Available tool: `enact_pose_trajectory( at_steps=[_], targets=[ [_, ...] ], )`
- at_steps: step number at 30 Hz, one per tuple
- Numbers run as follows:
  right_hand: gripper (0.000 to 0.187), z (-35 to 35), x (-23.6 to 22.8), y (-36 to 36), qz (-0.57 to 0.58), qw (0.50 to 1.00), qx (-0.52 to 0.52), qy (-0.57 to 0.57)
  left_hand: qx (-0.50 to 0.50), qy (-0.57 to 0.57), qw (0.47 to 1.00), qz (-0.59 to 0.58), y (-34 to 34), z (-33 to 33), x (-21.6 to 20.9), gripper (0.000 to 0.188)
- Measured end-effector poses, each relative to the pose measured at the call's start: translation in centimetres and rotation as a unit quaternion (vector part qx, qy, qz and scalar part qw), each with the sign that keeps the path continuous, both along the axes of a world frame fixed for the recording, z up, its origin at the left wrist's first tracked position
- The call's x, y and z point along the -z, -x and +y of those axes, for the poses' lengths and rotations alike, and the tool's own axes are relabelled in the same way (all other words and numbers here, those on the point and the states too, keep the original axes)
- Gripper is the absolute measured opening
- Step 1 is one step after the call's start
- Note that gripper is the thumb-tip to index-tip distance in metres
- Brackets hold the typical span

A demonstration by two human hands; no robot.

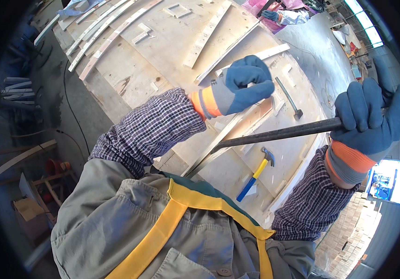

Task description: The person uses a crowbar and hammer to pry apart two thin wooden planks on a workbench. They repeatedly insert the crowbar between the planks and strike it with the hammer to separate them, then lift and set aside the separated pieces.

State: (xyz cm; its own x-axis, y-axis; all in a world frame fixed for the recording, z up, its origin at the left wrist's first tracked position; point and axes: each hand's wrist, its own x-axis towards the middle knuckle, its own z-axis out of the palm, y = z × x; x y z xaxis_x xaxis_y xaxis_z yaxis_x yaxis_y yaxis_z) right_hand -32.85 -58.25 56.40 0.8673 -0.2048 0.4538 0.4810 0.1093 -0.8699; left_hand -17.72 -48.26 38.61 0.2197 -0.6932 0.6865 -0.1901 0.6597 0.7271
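One blue-gloved right grip encloses a long dark metal bar, left end by a pale wooden strip; blue-gloved left grip curls, contents unclear. Apparent levering calls for steadiness next.

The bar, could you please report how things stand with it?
Right hand gripping bar. Left hand curled, hold unclear. Bar's tip at board. Claw hammer lying nearby.
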Motion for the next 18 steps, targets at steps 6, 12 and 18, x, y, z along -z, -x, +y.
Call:
enact_pose_trajectory(
  at_steps=[6, 12, 18],
  targets=[
    [0.046, 0.1, 0.1, 1.0, -0.005, 0.999, 0.035, -0.001, -0.010, 0.053, 0.982, -0.181, -0.2, -0.9, -0.4, 0.009],
    [0.036, -0.7, -0.1, 0.7, 0.029, 0.993, 0.039, 0.105, -0.119, 0.132, 0.937, -0.300, 0.7, -2.2, 0.5, 0.014],
    [0.037, -1.3, -0.5, -1.2, 0.108, 0.993, 0.023, 0.051, -0.057, 0.151, 0.941, -0.297, 1.2, -4.1, 1.2, 0.033]
  ],
)
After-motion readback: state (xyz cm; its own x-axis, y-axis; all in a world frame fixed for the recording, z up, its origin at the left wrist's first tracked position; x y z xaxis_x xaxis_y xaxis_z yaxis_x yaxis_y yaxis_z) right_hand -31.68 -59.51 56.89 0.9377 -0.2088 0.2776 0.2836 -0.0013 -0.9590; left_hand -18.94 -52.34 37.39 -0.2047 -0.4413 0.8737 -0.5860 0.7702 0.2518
